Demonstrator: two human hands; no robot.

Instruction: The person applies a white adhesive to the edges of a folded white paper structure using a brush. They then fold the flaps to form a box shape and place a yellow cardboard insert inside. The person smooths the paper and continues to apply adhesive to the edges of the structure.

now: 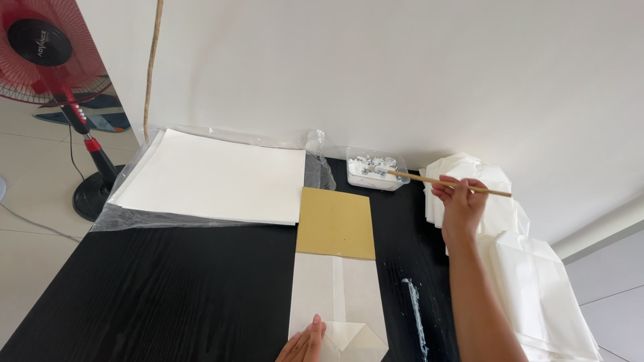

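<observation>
Your right hand [459, 201] pinches a thin wooden stick [448, 182] near its back end, fingers closed on it; the tip sits in the small clear plastic tub of white paste [376, 171], up and to the left of that hand. Load the tip lightly and wipe the excess on the tub rim. Judging by the white paste smear [414, 312] on the black wooden table [168, 295] just left of your forearm, drips are the likely fault.

Your left hand [303, 343] lies flat, fingers together, holding nothing, pressing the folded white paper piece [339, 302] at its near end. Keep that pressure so the paper can't shift. The mustard-yellow card rectangle [335, 222] lies just beyond that hand, touching the paper's far edge.

Stack of large white sheets in clear plastic wrap [208, 175]: far left of both hands. Pile of folded white paper bags [530, 268]: under and right of your right arm. Keep the loaded stick off them.
</observation>
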